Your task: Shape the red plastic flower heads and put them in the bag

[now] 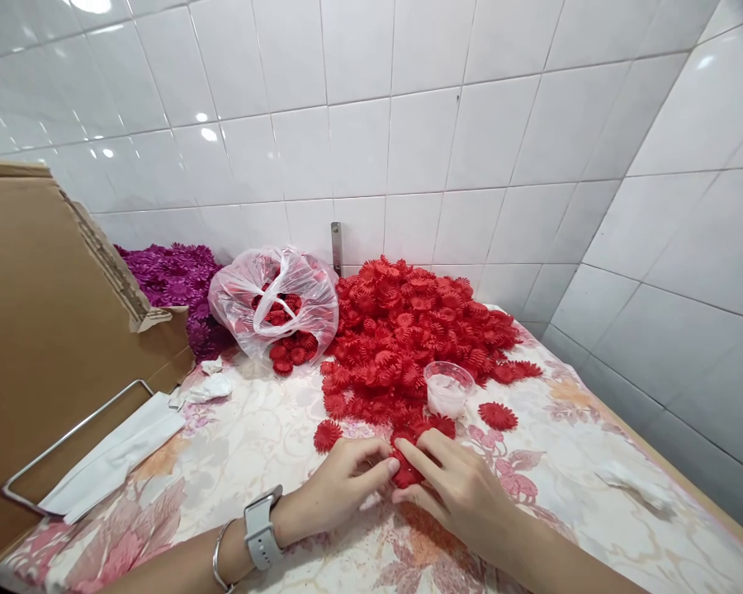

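Between my two hands is a red artificial flower point(409, 472), close to the table's near middle. My left hand point(347, 483), with a pale watch on the wrist, pinches its left side between thumb and fingers. From the right, my right hand point(455, 487) has its fingers curled onto the same flower; part of it is hidden beneath them. More red flowers lie just beyond my fingertips, touching the large red flower heap point(409, 330). A clear plastic cup point(448, 388) with whitish contents stands right behind my right hand. Single red flowers lie at left point(328, 436) and right point(498, 416).
A clear plastic bag point(272, 305) holding red flowers sits left of the heap, with a purple flower pile point(173, 285) behind it. At left stands a cardboard box point(55, 355), beside a white strip point(115, 458) and a metal wire frame point(74, 437). Tiled walls enclose the patterned tablecloth point(253, 445).
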Demonstrator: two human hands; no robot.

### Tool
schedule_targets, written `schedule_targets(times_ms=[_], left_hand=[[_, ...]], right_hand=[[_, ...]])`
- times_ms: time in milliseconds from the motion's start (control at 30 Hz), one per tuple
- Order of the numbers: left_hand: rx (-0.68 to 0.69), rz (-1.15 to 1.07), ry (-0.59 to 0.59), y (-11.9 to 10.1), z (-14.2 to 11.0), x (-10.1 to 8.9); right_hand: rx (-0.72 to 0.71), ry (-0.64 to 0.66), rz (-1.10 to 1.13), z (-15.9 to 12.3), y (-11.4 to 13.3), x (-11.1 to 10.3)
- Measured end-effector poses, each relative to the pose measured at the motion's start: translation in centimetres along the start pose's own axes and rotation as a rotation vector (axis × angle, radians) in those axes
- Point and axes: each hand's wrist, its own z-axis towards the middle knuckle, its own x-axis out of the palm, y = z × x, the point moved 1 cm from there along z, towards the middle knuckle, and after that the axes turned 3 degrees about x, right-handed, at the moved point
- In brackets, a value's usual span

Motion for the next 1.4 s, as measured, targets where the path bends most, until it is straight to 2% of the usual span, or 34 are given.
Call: schedule_targets(times_ms=[167,300,467,633,800,1067,1233,1333,1400], left_hand=[[-0.007,-0.021,-0.026,0.1,0.0,-0.1],[0.007,-0.052,-0.028,0.2,-0.1,-0.1],[0.000,-0.040,-0.019,0.5,0.0,0.0],[-0.004,0.003,-0.036,0.8,0.1,-0.1],[-0.011,-0.011,-0.008,0.8,0.1,-0.1],[-0.081,-0.216,-0.029,1.2,0.3,-0.3],[-0.100,-0.329,0.044,0.9,0.2,-0.5],[-0.040,-0.241,-0.034,0.9,0.4,-0.5],[-0.060,-0.212,-0.083,1.0,0.5,-0.4]], right_hand=[[0.086,0.028,0.041,-0.1,0.3,0.2],[0.044,0.023,0.004,0.0,0.4,0.0],[0.031,0.133,0.038,0.1,0.4,-0.1],[-0.015,0.081,-0.007,-0.2,0.5,0.8],[-0.051,0.087,-0.039,-0.4,0.6,1.2],[-0.026,0.074,-0.073,-0.2,1.0,0.7],[-0.007,-0.017,-0.136,-0.1,0.6,0.7],[0.033,-0.034,-0.101,0.1,0.3,0.4],[0.076,-0.027,-0.072,0.1,0.3,0.3]])
